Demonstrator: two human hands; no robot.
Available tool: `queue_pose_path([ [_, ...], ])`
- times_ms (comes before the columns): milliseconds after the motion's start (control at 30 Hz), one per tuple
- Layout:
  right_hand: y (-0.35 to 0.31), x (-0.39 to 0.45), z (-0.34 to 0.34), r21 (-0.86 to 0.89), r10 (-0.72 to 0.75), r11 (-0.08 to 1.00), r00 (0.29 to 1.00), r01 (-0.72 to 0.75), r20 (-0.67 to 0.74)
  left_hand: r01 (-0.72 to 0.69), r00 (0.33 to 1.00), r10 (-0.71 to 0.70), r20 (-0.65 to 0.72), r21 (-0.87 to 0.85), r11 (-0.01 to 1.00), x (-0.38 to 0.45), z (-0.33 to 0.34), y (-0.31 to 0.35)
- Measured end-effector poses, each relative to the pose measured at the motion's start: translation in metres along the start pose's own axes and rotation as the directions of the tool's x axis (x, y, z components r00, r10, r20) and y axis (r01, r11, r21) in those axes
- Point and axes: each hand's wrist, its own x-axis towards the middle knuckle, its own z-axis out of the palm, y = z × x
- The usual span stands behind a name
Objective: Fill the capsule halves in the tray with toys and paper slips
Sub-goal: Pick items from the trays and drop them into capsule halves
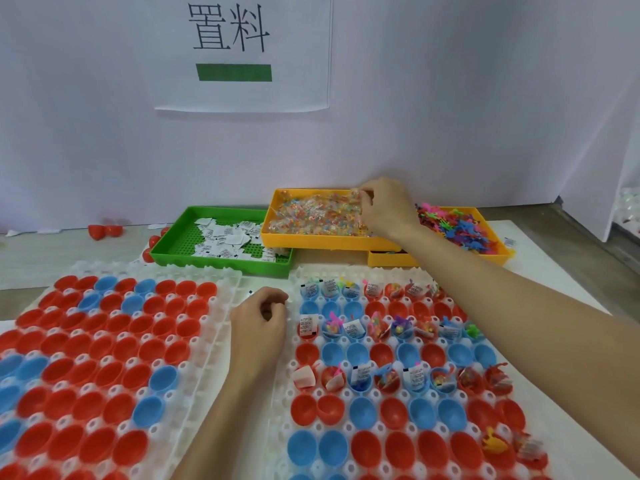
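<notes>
A white wall (450, 116) fills the far side from 10 to 2 o'clock, with a paper sign (242, 53) bearing two black characters and a green bar at 12 o'clock. Below it lies the bench (31, 268). Two white trays cover most of the near part. The left tray (221, 306), from 7 to 9 o'clock, holds red and blue capsule halves (114, 348), all bare inside. The right tray (287, 386), from 4 to 6 o'clock, holds more halves; alternate rows of these already carry paper slips (309, 325) and small coloured toys (495, 445).

Behind the trays, at 12 o'clock, a green bin (221, 263) holds loose white slips. Just right of it, a yellow bin (311, 241) is filled with clear packets of coloured beads (311, 216). At 2 o'clock a second yellow bin (498, 258) holds bright plastic figures (457, 230).

The right hand (384, 206) reaches into the bead bin, fingers curled down and pinching at the packets. The left hand (259, 317) rests between the two trays, fingers loosely curled; whether it holds anything I cannot tell.

A few loose red halves (104, 231) lie at 10 o'clock.
</notes>
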Motion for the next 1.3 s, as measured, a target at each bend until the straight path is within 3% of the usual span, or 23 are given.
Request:
queue_pose_path([
  [267,0.007,-0.005,-0.008,0.072,0.061,0.996,0.997,-0.057,-0.055,-0.002,1.000,0.002,-0.006,0.001,1.000,-0.001,0.000,0.002],
  [500,0.005,-0.023,-0.032,0.255,0.099,0.965,0.987,-0.064,-0.126,0.007,1.000,-0.007,-0.011,-0.012,1.000,-0.001,0.000,0.002],
  [800,0.003,-0.151,-0.114,0.551,0.089,0.833,0.996,-0.059,-0.029,0.006,1.000,-0.006,-0.020,-0.007,1.000,-0.002,-0.001,0.002],
  [900,0.011,-0.202,-0.134,0.526,0.100,0.843,0.993,-0.114,0.056,0.019,0.999,-0.019,-0.028,-0.006,1.000,-0.003,-0.001,0.003],
  [1067,0.018,-0.268,-0.154,0.336,0.088,0.932,0.985,-0.135,0.151,0.026,0.999,-0.026,-0.027,-0.004,1.000,-0.005,0.000,0.004],
  [1167,0.019,-0.288,-0.154,0.221,0.063,0.969,0.978,-0.107,0.197,0.026,0.999,-0.026,-0.027,0.003,1.000,-0.006,0.000,0.005],
  [1300,0.020,-0.296,-0.152,0.191,0.087,0.972,0.966,-0.135,0.242,0.031,0.999,-0.031,-0.027,0.006,0.999,-0.007,0.000,0.005],
])
